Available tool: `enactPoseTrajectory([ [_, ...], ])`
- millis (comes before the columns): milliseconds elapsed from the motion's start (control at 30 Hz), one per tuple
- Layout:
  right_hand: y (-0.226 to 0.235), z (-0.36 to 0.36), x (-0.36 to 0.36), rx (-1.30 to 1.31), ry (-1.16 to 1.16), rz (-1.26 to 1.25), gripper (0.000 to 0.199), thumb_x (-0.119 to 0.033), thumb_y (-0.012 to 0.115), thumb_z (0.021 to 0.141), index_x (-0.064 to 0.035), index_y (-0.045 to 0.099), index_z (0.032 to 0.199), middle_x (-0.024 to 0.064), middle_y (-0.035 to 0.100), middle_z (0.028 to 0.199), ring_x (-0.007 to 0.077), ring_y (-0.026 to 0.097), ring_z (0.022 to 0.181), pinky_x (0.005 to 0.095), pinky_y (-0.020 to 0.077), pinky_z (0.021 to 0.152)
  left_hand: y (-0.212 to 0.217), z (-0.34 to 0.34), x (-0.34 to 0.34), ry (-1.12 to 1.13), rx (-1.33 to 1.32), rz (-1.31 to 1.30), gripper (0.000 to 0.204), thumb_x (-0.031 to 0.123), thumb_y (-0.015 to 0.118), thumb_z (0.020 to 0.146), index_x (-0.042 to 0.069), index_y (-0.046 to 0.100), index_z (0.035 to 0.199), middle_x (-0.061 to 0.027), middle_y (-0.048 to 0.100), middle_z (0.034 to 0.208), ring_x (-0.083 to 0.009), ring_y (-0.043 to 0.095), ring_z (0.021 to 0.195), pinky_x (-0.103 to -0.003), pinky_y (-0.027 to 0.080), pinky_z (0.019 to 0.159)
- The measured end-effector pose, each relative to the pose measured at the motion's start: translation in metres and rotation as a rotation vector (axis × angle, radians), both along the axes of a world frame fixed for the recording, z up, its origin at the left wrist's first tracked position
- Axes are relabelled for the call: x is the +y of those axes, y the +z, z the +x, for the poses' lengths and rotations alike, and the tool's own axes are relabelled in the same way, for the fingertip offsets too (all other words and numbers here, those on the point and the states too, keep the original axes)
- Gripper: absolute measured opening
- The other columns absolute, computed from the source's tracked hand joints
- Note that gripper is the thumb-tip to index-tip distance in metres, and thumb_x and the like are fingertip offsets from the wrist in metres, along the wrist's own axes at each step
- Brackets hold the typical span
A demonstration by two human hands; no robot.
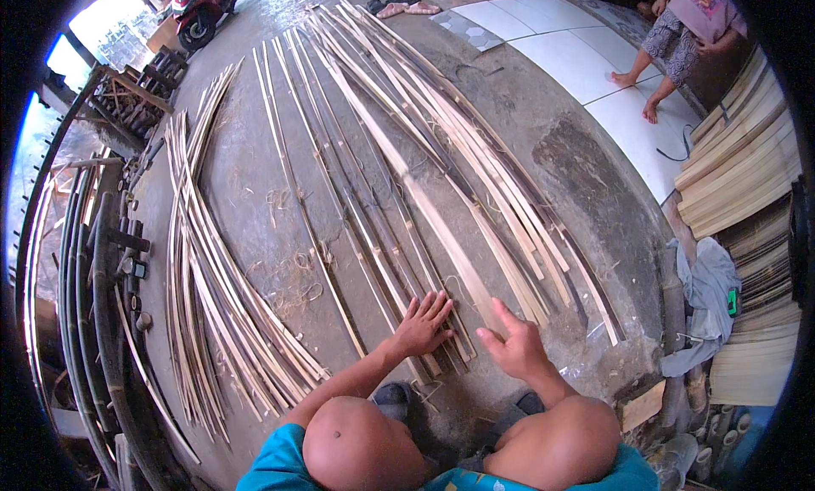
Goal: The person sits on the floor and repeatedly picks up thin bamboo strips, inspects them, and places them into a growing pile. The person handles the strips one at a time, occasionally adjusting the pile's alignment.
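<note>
Left hand (422, 323) is pressing flat, fingers spread, on bamboo strips (399, 236) on the floor; right hand (515, 345) is hovering open at 3 o'clock. Best keeping strip ends aligned.

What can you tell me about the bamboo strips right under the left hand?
The strips are long, thin, pale tan slats that look like split bamboo, some darker on one face. They lie flat, side by side on the grey concrete floor, running away from the person and fanning slightly. The left hand rests palm down, fingers spread, on their near ends. The right hand hovers open beside them.
</note>
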State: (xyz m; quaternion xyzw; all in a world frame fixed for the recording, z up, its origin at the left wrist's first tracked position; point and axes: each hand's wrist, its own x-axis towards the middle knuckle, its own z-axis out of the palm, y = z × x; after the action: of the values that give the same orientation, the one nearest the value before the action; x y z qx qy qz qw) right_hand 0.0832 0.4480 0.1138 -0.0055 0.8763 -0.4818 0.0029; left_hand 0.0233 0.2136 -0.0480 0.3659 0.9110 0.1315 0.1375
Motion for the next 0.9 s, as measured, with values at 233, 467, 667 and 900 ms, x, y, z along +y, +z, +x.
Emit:
enactPoseTrajectory([
  [233, -0.021, -0.024, 0.027, -0.186, -0.044, -0.618, 0.050, -0.013, 0.062, 0.091, -0.0033, 0.045, 0.137, 0.0054, 0.065, 0.092, 0.0175, 0.062, 0.070, 0.0279, 0.0512, 0.065, 0.008, -0.001, -0.002, -0.006, -0.017, -0.002, 0.073, 0.051, 0.048, 0.093, 0.013, 0.023, 0.151, -0.0117, 0.016, 0.158, -0.0353, 0.016, 0.145, -0.055, 0.014, 0.115],
  [467, -0.083, -0.007, 0.026, -0.738, 0.024, -1.177, 0.035, -0.020, 0.045, 0.100, -0.0152, 0.048, 0.135, -0.0019, 0.054, 0.075, 0.0065, 0.047, 0.057, 0.0211, 0.0404, 0.052, 0.009, -0.002, -0.002, -0.018, -0.004, 0.014, 0.073, 0.049, 0.051, 0.092, 0.013, 0.025, 0.150, -0.0117, 0.018, 0.158, -0.0354, 0.019, 0.144, -0.055, 0.016, 0.115],
  [667, -0.137, 0.010, 0.020, -0.434, -0.030, -0.328, 0.033, -0.028, 0.044, 0.100, -0.0090, 0.056, 0.123, 0.0072, 0.057, 0.071, 0.0189, 0.055, 0.061, 0.0324, 0.0467, 0.059, 0.001, -0.002, 0.003, -0.022, 0.006, 0.046, 0.074, 0.051, 0.052, 0.091, 0.013, 0.026, 0.150, -0.0146, 0.021, 0.157, -0.0363, 0.021, 0.143, -0.056, 0.019, 0.113],
  [900, -0.121, 0.018, 0.006, -0.283, -0.006, -0.283, 0.030, -0.032, 0.044, 0.101, -0.0057, 0.058, 0.104, 0.0029, 0.052, 0.061, 0.0144, 0.051, 0.055, 0.0318, 0.0428, 0.053, 0.003, 0.001, 0.000, -0.007, 0.018, 0.036, 0.075, 0.052, 0.051, 0.092, 0.012, 0.027, 0.149, -0.0153, 0.022, 0.156, -0.0379, 0.022, 0.143, -0.057, 0.018, 0.113],
])
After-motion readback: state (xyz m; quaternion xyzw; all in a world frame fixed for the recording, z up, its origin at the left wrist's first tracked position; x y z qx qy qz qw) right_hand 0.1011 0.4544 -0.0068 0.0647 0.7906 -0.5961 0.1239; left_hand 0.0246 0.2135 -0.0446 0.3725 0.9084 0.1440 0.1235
